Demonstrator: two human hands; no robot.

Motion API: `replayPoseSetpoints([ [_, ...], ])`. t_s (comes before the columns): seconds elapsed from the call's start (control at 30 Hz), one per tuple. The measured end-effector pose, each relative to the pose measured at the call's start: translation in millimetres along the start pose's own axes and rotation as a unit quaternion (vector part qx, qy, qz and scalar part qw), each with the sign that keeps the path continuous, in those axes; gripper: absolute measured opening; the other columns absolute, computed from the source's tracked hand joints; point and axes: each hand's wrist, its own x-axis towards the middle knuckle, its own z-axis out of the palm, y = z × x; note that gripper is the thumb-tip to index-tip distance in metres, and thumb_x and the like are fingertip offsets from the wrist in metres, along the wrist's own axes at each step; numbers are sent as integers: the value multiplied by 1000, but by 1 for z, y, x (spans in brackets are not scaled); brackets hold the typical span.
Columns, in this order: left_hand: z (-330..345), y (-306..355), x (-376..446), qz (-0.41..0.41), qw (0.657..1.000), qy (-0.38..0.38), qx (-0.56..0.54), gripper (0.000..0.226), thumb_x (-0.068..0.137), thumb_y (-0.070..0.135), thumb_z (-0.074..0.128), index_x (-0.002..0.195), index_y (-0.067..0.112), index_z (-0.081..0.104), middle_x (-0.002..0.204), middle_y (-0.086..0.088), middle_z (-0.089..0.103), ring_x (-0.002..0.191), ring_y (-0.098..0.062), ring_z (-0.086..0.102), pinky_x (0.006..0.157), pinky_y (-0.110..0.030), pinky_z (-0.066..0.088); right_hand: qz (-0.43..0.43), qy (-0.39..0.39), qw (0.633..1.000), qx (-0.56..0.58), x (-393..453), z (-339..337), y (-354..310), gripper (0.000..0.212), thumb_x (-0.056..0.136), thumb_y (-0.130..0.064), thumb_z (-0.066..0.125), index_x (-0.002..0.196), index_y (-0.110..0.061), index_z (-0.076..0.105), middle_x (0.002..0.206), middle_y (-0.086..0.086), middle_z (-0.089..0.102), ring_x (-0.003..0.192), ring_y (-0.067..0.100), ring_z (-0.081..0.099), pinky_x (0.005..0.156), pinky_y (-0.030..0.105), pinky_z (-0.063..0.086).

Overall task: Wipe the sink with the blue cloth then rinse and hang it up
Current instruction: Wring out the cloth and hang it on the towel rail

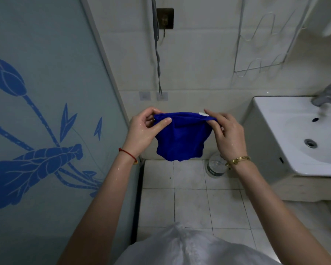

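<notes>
The blue cloth (pixel 181 138) hangs in the air between my hands, spread along its top edge, with a small white tag at its upper right corner. My left hand (pixel 144 128) pinches the cloth's top left corner. My right hand (pixel 226 131) pinches the top right corner. Both hands and forearms look wet. The white sink (pixel 287 111) stands to the right, apart from the cloth, with its drain and a grey tap (pixel 326 100) at the back.
A dark hook plate (pixel 165 18) with a grey cord hanging from it is on the tiled wall above the cloth. A white wire rack (pixel 264 44) hangs right of it. A glass door with a blue flower print (pixel 36 131) fills the left. A clear bottle (pixel 215 166) stands on the tiled floor.
</notes>
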Motion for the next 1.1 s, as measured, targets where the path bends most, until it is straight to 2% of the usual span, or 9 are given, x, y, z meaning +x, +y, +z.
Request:
replayPoseSetpoints([
  [0.1, -1, 1, 3, 8, 999, 29, -13, 17, 84, 19, 76, 80, 23, 60, 78, 14, 70, 81, -5, 67, 70, -19, 54, -12, 29, 1000, 2, 3, -8, -6, 26, 97, -24, 50, 115, -22, 69, 108, 2, 64, 97, 18, 58, 83, 27, 46],
  [0.2, 3, 0, 3, 7, 1000, 14, 1, 19, 83, 18, 76, 80, 19, 57, 81, 10, 70, 83, -8, 68, 73, -22, 54, 17, 50, 996, 78, 9, -16, -11, 17, 94, -17, 55, 93, -18, 72, 82, 4, 70, 78, 25, 64, 73, 40, 51],
  [0.37, 8, -3, 3, 22, 998, 13, 64, 23, 84, 29, 75, 82, 21, 54, 90, 2, 63, 87, -16, 61, 81, -33, 52, 46, 4, 984, 172, 16, -22, -13, 17, 94, -9, 53, 87, -9, 68, 74, 12, 65, 68, 12, 57, 69, 37, 51],
  [0.5, 0, -4, 9, 101, 981, 20, 165, 26, 83, 32, 73, 83, 19, 50, 116, 1, 59, 112, -18, 56, 96, -28, 44, 55, -6, 969, 239, 24, -28, -17, 16, 96, -8, 51, 93, -9, 67, 76, -4, 62, 73, 6, 54, 69, 31, 47],
  [0.6, -4, -7, 6, 44, 994, -23, 98, 30, 82, 26, 74, 75, 22, 46, 85, 21, 62, 83, 0, 59, 78, -20, 47, 65, -4, 955, 288, 27, -36, -19, 15, 97, -10, 51, 93, -11, 66, 76, -5, 60, 72, 2, 53, 66, 20, 44],
  [0.67, -3, -10, 1, 17, 996, -38, 79, 32, 78, 32, 77, 74, 24, 47, 68, 19, 56, 65, 2, 53, 62, -14, 45, 66, -2, 951, 303, 28, -41, -21, 16, 96, -13, 53, 89, -18, 66, 74, -7, 60, 72, 3, 53, 65, 18, 43],
  [0.8, -8, -14, -6, -30, 994, -86, 53, 32, 73, 45, 80, 88, 26, 59, 76, 6, 64, 75, -12, 67, 64, -23, 54, 70, 20, 944, 322, 29, -55, -17, 17, 96, -15, 54, 86, -23, 65, 72, -18, 63, 72, -1, 55, 66, 16, 44],
  [1.0, -10, -22, -5, -79, 966, -206, 135, 15, 80, 27, 78, 91, 34, 71, 96, 14, 73, 91, -6, 67, 81, -27, 55, 73, 34, 943, 323, 28, -65, -13, 17, 96, -16, 53, 87, -23, 66, 74, -16, 64, 74, 1, 56, 67, 18, 46],
  [1.1, -13, -36, -4, -97, 960, -182, 187, 8, 85, 20, 74, 93, 24, 73, 91, 2, 73, 88, -22, 67, 80, -43, 56, 78, 42, 944, 317, 29, -68, -10, 17, 96, -16, 53, 87, -22, 66, 73, -15, 64, 73, 3, 56, 66, 18, 45],
])
